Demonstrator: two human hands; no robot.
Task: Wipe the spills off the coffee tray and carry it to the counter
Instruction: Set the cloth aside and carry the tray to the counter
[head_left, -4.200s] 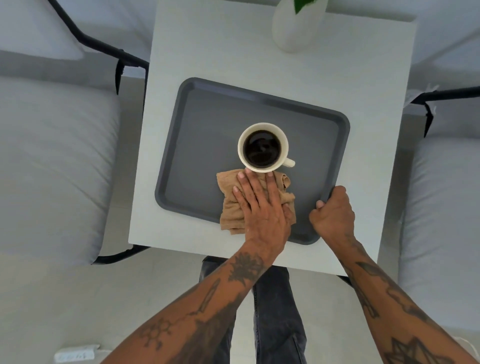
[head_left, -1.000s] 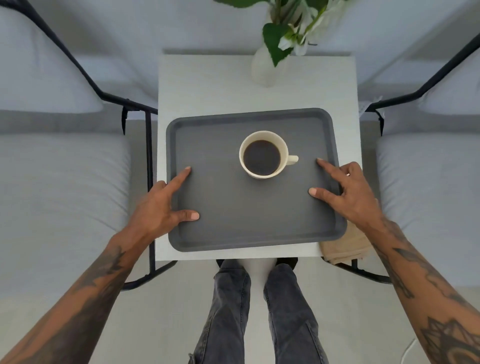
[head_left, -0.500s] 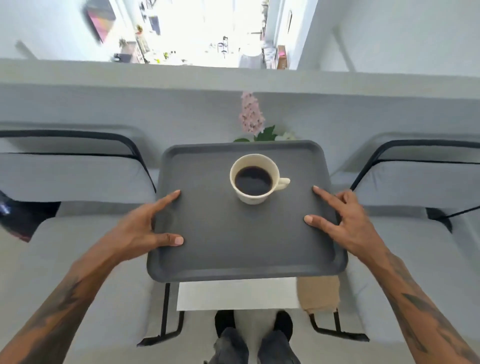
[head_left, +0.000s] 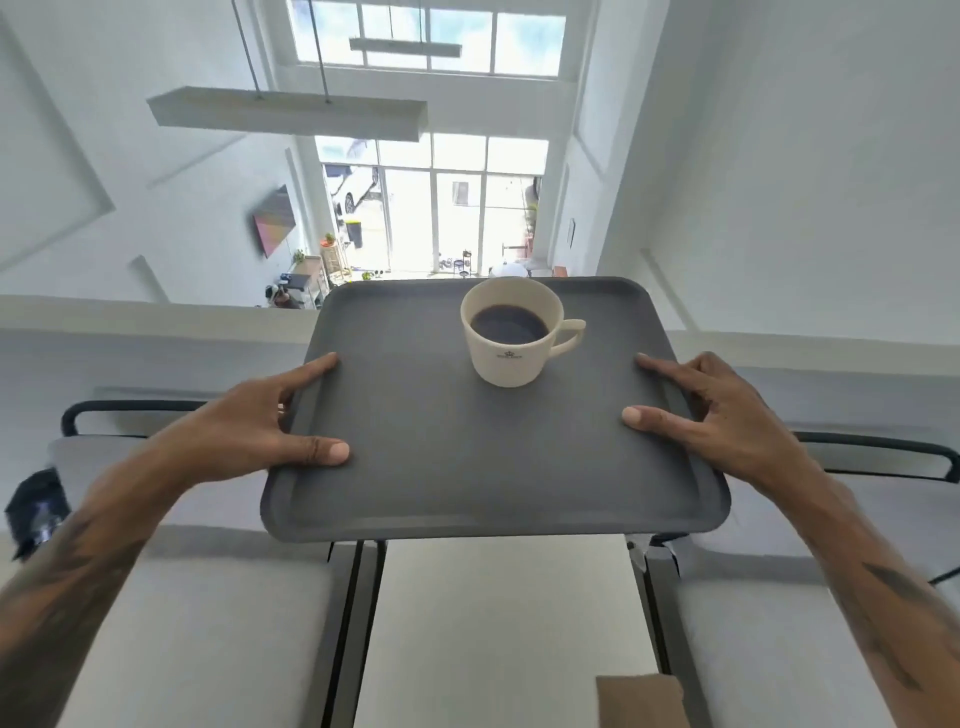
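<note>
The dark grey coffee tray (head_left: 441, 483) is up in the air, level, well above the small white table (head_left: 498, 623). My left hand (head_left: 260, 426) grips its left rim, thumb and forefinger lying on the tray surface. My right hand (head_left: 711, 410) grips the right rim the same way. A cream cup (head_left: 511, 332) full of black coffee stands upright on the far half of the tray, handle to the right. The brown cloth (head_left: 641, 699) lies on the table's near right corner.
Grey cushioned chairs with black frames flank the table, left chair (head_left: 182, 623) and right chair (head_left: 779, 649). A low white wall (head_left: 156, 317) runs behind them, with a drop to a lower floor and tall windows (head_left: 441, 208) beyond.
Earlier my left hand wiped the tray with the cloth. Both hands then took the tray's rims and lifted it off the table; it has risen further in the last half second as my view tilted up.
</note>
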